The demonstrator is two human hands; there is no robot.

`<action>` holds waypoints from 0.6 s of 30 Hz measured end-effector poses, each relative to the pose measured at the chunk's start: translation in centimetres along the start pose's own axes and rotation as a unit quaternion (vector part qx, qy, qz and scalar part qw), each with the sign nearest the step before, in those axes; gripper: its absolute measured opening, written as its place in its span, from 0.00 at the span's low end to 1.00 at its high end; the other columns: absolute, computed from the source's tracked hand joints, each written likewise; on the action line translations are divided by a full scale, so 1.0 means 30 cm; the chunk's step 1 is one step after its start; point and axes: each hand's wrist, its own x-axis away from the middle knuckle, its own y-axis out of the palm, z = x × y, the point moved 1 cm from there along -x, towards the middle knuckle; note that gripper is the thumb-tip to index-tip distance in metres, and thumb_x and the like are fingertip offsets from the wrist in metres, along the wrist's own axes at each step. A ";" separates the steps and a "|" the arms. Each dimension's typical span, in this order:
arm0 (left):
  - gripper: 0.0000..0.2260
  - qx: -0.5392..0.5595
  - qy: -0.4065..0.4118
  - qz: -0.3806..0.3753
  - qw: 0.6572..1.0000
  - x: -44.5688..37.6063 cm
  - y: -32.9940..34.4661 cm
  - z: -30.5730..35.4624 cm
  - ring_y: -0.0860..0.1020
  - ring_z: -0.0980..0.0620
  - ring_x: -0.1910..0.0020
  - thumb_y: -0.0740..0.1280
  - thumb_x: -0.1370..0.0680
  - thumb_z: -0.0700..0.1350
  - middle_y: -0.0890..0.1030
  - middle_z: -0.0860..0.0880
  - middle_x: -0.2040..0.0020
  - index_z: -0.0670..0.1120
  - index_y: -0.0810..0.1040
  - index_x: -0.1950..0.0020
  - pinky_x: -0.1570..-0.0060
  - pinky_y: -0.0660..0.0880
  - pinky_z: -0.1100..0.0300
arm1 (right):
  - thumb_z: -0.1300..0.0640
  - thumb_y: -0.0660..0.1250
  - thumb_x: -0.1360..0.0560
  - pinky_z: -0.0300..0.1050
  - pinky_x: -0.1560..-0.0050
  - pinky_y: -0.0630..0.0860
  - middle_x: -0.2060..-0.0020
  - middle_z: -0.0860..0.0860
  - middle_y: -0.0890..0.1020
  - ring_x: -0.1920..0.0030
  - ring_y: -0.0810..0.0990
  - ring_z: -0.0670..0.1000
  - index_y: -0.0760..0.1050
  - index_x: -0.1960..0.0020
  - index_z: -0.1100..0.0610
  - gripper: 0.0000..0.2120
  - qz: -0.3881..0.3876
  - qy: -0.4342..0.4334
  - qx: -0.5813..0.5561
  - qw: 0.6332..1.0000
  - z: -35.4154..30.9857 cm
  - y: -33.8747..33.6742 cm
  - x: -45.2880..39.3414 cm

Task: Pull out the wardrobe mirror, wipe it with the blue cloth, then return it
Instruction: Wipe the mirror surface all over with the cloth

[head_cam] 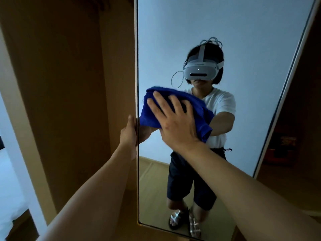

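Head view: blue cloth [175,108] lies flat under right hand [173,119] on mirror [225,32].

What carries the work in front of you is the brown wooden wardrobe [69,101]. Its tall side panel runs up the left of your view. The mirror [225,32] hangs upright from it, with its left edge tight along the panel's front edge and its lower edge clear of the ground. In the glass you can see a pale wood floor [152,188], and your sandals [175,218] stand flat on it.
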 end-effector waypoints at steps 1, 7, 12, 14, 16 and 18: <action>0.23 0.010 0.009 0.014 1.000 -0.007 0.029 0.054 0.82 0.43 0.50 0.56 0.21 0.61 0.82 0.40 0.48 0.44 0.78 0.45 0.44 0.76 0.47 | 0.57 0.63 0.29 0.59 0.38 0.66 0.26 0.49 0.64 0.35 0.69 0.58 0.62 0.26 0.51 0.32 -0.001 -0.010 0.004 1.000 0.003 0.001 0.022; 0.19 -0.026 -0.009 0.097 0.995 0.015 0.105 0.197 0.79 0.46 0.48 0.59 0.21 0.58 0.79 0.45 0.46 0.46 0.75 0.40 0.42 0.74 0.50 | 0.55 0.75 0.36 0.54 0.42 0.72 0.30 0.47 0.71 0.39 0.70 0.54 0.70 0.30 0.48 0.35 -0.058 -0.117 0.003 0.991 0.036 0.009 0.151; 0.11 -0.035 0.021 0.063 0.997 0.044 0.110 0.280 0.82 0.51 0.64 0.60 0.21 0.46 0.83 0.43 0.55 0.43 0.82 0.51 0.66 0.78 0.61 | 0.56 0.71 0.34 0.56 0.41 0.69 0.28 0.49 0.68 0.38 0.72 0.55 0.66 0.28 0.49 0.35 -0.036 -0.073 0.004 0.997 0.115 -0.075 -0.014; 0.12 -0.060 0.023 0.064 0.996 0.041 0.116 0.321 0.82 0.47 0.55 0.62 0.22 0.47 0.83 0.43 0.52 0.44 0.82 0.47 0.56 0.80 0.57 | 0.57 0.70 0.34 0.57 0.41 0.69 0.28 0.50 0.68 0.37 0.72 0.57 0.66 0.28 0.50 0.35 -0.013 -0.042 -0.005 0.999 0.167 -0.117 -0.111; 0.14 -0.051 0.022 0.056 0.997 0.028 0.135 0.376 0.81 0.44 0.50 0.61 0.21 0.49 0.83 0.42 0.50 0.43 0.81 0.46 0.45 0.77 0.51 | 0.57 0.70 0.33 0.58 0.41 0.68 0.28 0.51 0.67 0.37 0.72 0.58 0.65 0.27 0.51 0.35 -0.001 -0.025 -0.005 1.000 0.215 -0.157 -0.212; 0.16 -0.047 0.022 0.046 0.998 0.008 0.159 0.439 0.81 0.42 0.50 0.59 0.21 0.51 0.82 0.40 0.49 0.42 0.79 0.44 0.43 0.76 0.47 | 0.56 0.70 0.32 0.60 0.41 0.67 0.27 0.51 0.66 0.36 0.71 0.59 0.64 0.27 0.52 0.35 -0.003 -0.006 -0.002 1.000 0.240 -0.179 -0.287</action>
